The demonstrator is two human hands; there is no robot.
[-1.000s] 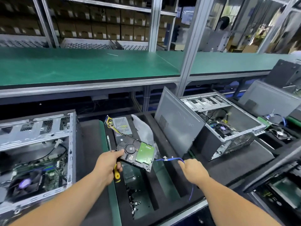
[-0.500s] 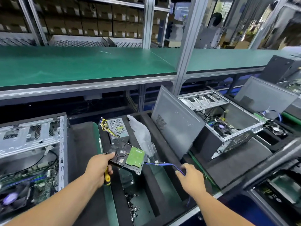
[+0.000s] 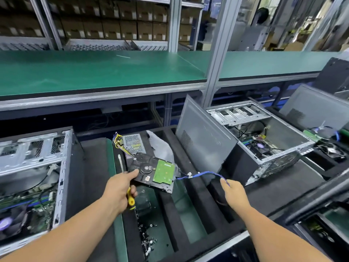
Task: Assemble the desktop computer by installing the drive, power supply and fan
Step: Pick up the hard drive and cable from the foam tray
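Observation:
My left hand [image 3: 120, 188] grips a black hard drive [image 3: 151, 172] with a green circuit board by its near left corner, above the foam tray. The same hand also holds a yellow-handled screwdriver [image 3: 130, 199], its shaft pointing up past the drive. A blue cable [image 3: 204, 174] runs from the drive's right end to my right hand [image 3: 234, 191], which pinches its far end. A silver power supply [image 3: 133, 143] with yellow wires lies behind the drive. An open computer case [image 3: 34, 167] lies at the left.
The black foam tray [image 3: 188, 205] has slots with loose screws [image 3: 147, 241] in one. A grey side panel [image 3: 202, 142] leans beside a second open case [image 3: 264, 140] at the right. A green shelf [image 3: 94, 72] runs overhead behind, and a fan [image 3: 334, 151] sits far right.
Both hands have shifted slightly left with the drive and cable. The cable now hangs in a longer arc between the drive and my right hand.

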